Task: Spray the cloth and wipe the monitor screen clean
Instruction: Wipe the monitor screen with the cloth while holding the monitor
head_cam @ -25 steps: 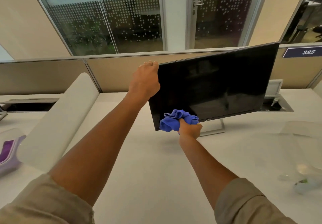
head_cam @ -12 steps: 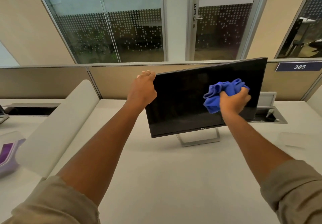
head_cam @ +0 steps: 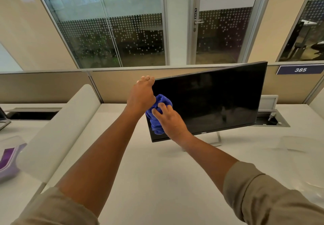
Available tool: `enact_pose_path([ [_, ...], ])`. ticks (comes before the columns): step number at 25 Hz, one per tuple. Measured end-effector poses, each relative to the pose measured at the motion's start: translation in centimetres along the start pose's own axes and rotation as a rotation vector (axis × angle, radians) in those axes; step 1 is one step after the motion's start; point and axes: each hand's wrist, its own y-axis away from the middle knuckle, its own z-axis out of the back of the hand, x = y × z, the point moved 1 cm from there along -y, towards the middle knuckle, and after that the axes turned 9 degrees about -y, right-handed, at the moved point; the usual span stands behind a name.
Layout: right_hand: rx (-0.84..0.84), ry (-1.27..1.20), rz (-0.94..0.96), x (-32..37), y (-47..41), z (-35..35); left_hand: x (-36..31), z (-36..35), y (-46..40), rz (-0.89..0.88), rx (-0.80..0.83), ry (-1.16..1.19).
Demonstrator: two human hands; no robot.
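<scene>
Left hand [head_cam: 141, 94] grips the top-left corner of the monitor [head_cam: 210, 102], fingers curled over the upper edge, holding the dark screen, which sits tilted on its silver stand [head_cam: 218, 139] on the white bench [head_cam: 157, 172]. Right hand [head_cam: 171, 121] is closed around a bunched blue cloth [head_cam: 157, 118], pressing it flat against the screen's left side just below the left hand, cloth touching the glass near the left bezel. Grey partition [head_cam: 52, 86] runs behind the bench, a "385" sign [head_cam: 300, 69] at far right, and a purple tray [head_cam: 7, 158] sits at the left edge.
</scene>
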Motion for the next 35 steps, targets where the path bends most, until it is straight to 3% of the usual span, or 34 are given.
enact_pose_path([
  [3, 0.025, 0.098, 0.091, -3.6, 1.9, 1.4, -0.2, 0.0, 0.0, 0.0, -0.01, 0.016],
  [5, 0.017, 0.158, 0.036, -6.9, 3.4, 2.8, -0.1, 0.0, 0.1, -0.002, -0.027, 0.037],
  [11, -0.047, 0.208, -0.384, -18.8, 8.4, 9.0, 0.2, -0.3, -0.1, -0.018, -0.065, 0.045],
  [17, -0.203, -0.01, -0.774, -26.1, 12.1, 12.2, -0.1, -0.5, 0.1, -0.006, -0.072, 0.056],
  [27, -0.37, -0.325, -0.817, -14.8, 6.6, 7.2, -0.5, -0.4, 0.2, 0.028, -0.072, 0.053],
  [32, -0.419, -0.545, -0.724, -8.4, 2.5, 5.6, -0.3, -0.3, 0.4, -0.001, -0.063, 0.041],
  [35, -0.397, -0.543, -0.61, -5.1, -0.7, 5.8, -0.3, -0.2, 0.3, 0.001, -0.053, 0.034],
])
